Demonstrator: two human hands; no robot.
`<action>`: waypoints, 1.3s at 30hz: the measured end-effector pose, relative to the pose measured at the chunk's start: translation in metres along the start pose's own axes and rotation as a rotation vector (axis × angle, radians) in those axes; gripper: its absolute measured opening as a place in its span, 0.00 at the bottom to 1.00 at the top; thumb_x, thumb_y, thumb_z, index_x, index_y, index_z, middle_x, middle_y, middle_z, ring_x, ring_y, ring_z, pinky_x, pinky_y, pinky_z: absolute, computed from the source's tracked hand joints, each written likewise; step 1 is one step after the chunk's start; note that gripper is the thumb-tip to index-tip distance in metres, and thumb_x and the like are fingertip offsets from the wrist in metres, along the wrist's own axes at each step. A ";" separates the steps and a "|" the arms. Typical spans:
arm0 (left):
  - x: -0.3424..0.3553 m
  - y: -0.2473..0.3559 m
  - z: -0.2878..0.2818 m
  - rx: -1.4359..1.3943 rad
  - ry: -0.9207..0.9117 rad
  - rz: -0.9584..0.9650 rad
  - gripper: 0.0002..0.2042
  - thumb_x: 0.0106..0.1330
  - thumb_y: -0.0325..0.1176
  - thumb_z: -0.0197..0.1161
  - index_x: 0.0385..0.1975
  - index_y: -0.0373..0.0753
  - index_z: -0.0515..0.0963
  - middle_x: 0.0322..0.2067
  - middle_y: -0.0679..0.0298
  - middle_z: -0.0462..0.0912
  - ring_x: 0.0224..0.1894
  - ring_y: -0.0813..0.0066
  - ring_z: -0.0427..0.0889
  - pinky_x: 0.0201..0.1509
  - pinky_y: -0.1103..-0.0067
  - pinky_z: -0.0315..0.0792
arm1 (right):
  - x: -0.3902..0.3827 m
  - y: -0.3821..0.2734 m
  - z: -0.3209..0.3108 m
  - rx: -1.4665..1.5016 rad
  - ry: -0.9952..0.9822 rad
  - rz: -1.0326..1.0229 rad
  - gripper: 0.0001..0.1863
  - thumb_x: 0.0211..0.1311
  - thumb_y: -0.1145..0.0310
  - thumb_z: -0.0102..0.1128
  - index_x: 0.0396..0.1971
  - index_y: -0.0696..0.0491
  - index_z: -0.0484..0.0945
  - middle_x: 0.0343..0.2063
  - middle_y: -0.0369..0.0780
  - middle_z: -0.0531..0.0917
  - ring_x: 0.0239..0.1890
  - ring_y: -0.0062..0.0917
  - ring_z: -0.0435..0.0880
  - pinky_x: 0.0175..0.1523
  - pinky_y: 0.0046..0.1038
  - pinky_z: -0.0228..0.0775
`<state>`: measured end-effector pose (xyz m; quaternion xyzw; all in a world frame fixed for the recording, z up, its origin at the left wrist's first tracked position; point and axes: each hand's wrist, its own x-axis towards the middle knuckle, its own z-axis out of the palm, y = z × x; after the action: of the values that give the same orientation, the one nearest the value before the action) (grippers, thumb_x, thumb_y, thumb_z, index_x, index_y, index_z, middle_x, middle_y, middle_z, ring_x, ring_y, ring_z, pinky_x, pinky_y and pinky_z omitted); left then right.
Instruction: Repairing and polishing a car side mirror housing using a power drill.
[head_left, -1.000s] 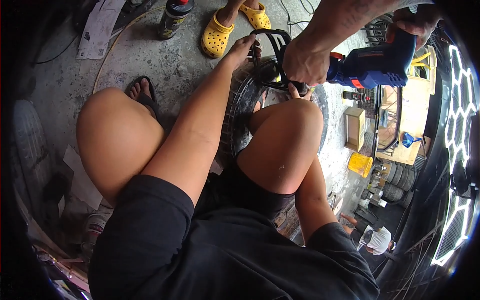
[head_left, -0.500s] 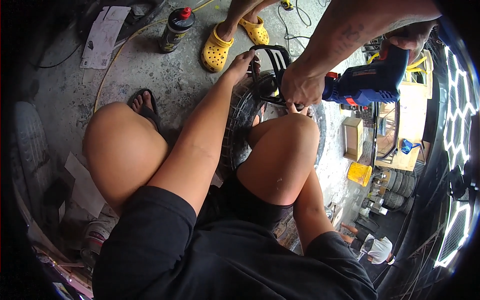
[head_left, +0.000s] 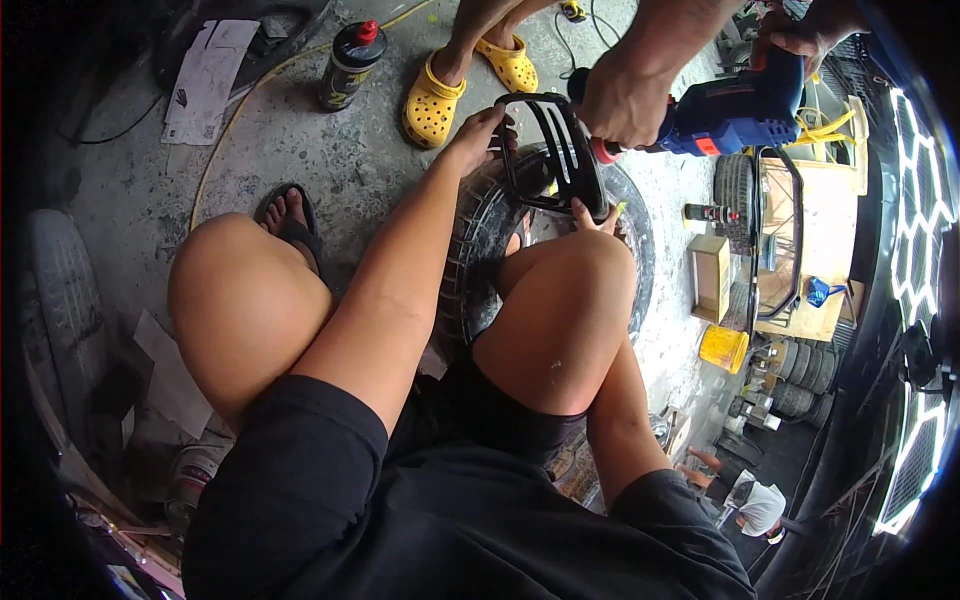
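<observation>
A black slotted plastic frame [head_left: 572,168] is held between my two hands, tilted above a tyre [head_left: 462,255]. My left hand [head_left: 480,140] grips its left edge, with the fingers curled behind. At the lower right corner, my right hand [head_left: 597,222] pinches the frame, thumb in front; my raised knee partly hides this hand. From the upper right, another person's hands hold a blue drill-like power tool [head_left: 735,112]. Its red tip [head_left: 605,152] is close to the frame's right edge; whether they touch I cannot tell.
The co-worker's yellow clogs [head_left: 432,105] stand just beyond the frame. A dark bottle with a red cap [head_left: 352,68] is at the far left, near a yellow hose [head_left: 208,160] and flat cardboard [head_left: 210,80]. To the right are a wooden box [head_left: 711,280] and a yellow bucket [head_left: 723,350].
The co-worker's hands and the power tool have moved up and away from the frame's lower right corner, uncovering its slots. My hands keep hold of the frame, which has shifted slightly.
</observation>
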<state>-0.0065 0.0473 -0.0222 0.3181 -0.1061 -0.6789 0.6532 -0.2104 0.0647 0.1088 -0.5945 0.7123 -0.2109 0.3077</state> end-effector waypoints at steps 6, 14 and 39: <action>-0.001 0.003 0.001 -0.025 -0.021 -0.013 0.15 0.66 0.47 0.46 0.34 0.40 0.70 0.26 0.65 0.74 0.30 0.74 0.75 0.38 0.75 0.71 | 0.018 0.020 0.004 0.126 -0.016 -0.039 0.35 0.40 0.58 0.68 0.47 0.56 0.62 0.27 0.41 0.73 0.26 0.24 0.71 0.33 0.28 0.63; 0.000 -0.002 -0.002 -0.042 -0.046 -0.033 0.20 0.64 0.50 0.48 0.36 0.37 0.72 0.27 0.65 0.74 0.32 0.75 0.74 0.39 0.77 0.70 | 0.023 0.030 0.007 0.178 -0.009 -0.009 0.39 0.38 0.57 0.71 0.48 0.57 0.60 0.31 0.42 0.74 0.30 0.26 0.72 0.35 0.27 0.64; 0.002 0.001 0.010 -0.031 -0.058 -0.015 0.19 0.63 0.50 0.49 0.36 0.38 0.73 0.27 0.65 0.74 0.32 0.76 0.74 0.38 0.78 0.70 | 0.063 0.083 0.005 0.156 -0.044 -0.279 0.42 0.40 0.64 0.70 0.56 0.53 0.55 0.40 0.43 0.73 0.39 0.27 0.72 0.42 0.29 0.63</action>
<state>-0.0109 0.0423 -0.0147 0.2889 -0.1119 -0.6942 0.6497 -0.2726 0.0204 0.0381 -0.6664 0.5973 -0.2934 0.3363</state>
